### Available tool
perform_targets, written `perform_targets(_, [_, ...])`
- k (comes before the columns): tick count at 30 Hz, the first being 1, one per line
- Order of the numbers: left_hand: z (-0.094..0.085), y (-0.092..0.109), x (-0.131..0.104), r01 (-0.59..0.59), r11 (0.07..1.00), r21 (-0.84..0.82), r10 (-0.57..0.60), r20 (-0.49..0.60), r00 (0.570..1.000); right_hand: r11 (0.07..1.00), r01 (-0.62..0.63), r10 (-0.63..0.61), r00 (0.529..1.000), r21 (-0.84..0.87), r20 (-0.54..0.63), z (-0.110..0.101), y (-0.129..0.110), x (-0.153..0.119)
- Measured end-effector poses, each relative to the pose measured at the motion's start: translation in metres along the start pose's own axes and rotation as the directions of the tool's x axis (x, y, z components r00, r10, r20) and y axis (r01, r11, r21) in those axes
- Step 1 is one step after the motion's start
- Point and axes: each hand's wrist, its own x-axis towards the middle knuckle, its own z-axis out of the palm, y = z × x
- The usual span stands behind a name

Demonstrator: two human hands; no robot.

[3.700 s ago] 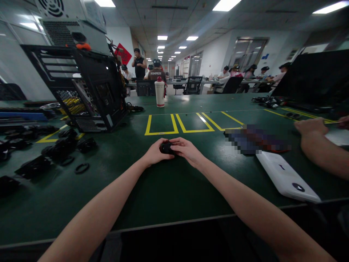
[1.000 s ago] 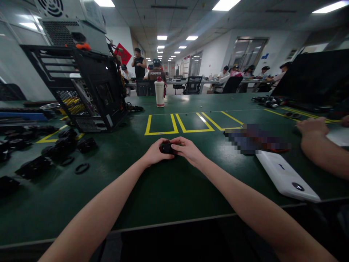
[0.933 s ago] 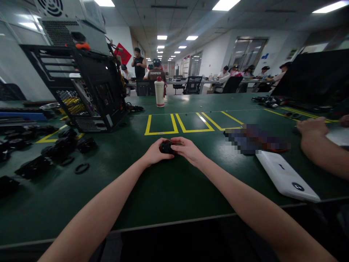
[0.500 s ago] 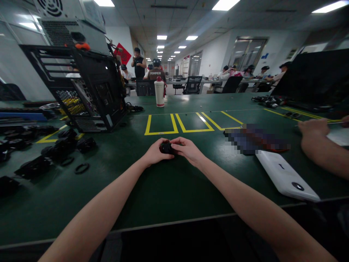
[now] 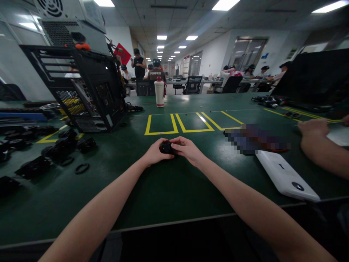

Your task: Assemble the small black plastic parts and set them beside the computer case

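Note:
Between my two hands is a small black part (image 5: 167, 147), rounded in outline; its exact kind is too dark and small to make out. My left hand (image 5: 157, 152) wraps round it from the left, thumb below and fingers above. From the right, my right hand (image 5: 185, 148) grips its right side with thumb and fingertips. Both hands are low over the green table (image 5: 163, 189). Off to the left lie more black parts, among them a boxy black piece (image 5: 86, 145) and a black ring (image 5: 81, 168).
An open computer case (image 5: 95, 91) stands at the back left. Yellow tape outlines (image 5: 160, 133) and a white bottle (image 5: 160, 94) are ahead. On the right lie a white device (image 5: 287, 174) and a blurred-out item (image 5: 253, 139), with another person's hand (image 5: 313, 127) beyond.
My hands and the black part between them stay almost in the same place. A standing person in the background has lowered their head and hands slightly.

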Motion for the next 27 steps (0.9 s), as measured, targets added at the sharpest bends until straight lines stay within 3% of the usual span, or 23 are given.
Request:
perform_targets(10, [0.001, -0.008, 0.003, -0.010, 1.000, 0.030, 0.010, -0.007, 1.000, 0.996, -0.005, 0.004, 1.000, -0.084, -0.013, 0.001, 0.000, -0.001])
perform_targets(15, [0.001, -0.006, 0.002, -0.002, 1.000, 0.001, 0.002, 0.010, 1.000, 1.000, -0.011, 0.011, 1.000, -0.006, -0.024, 0.003, -0.003, -0.002])
perform_targets(20, [0.000, -0.001, 0.001, 0.015, 0.999, -0.029, -0.014, 0.021, 1.000, 0.999, 0.036, -0.039, 0.993, -0.033, -0.108, 0.000, 0.004, 0.005])
perform_targets(27, [0.000, 0.001, 0.000, 0.016, 1.000, -0.026, -0.016, -0.005, 1.000, 0.998, -0.035, 0.033, 0.999, -0.060, -0.033, -0.001, 0.003, 0.000])
